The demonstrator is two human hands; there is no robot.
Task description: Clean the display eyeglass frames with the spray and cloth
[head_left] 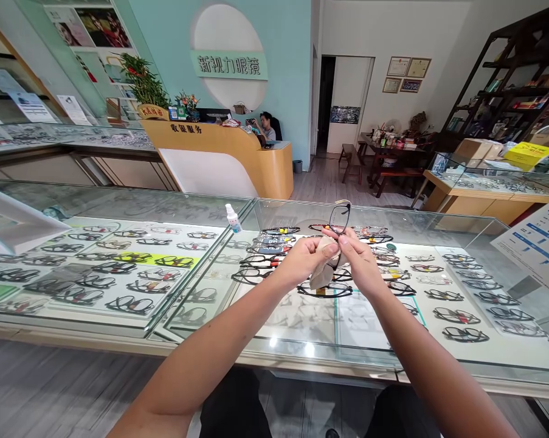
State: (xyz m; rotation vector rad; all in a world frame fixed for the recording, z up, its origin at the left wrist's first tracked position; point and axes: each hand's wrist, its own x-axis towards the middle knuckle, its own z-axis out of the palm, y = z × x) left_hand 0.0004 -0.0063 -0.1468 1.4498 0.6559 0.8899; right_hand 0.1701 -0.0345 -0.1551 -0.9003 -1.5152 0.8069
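Above the glass counter I hold a pair of dark-framed eyeglasses (340, 218) with both hands, one lens standing upright over my fingers. My left hand (307, 258) is closed around a light beige cloth (320, 275) that wraps part of the glasses, its lower end hanging down. My right hand (359, 261) pinches the frame close to the cloth, thumb and fingers pressed together. Part of the frame is hidden by the cloth and fingers. A small white spray bottle (233, 219) stands on the counter to the left of my hands.
Rows of eyeglasses (462, 315) lie in and on the glass display counter (274, 350). A white information card (536, 249) stands at the right. Beyond are a wooden reception desk (274, 164), where a person (267, 129) sits, and a dark table (393, 143) with benches.
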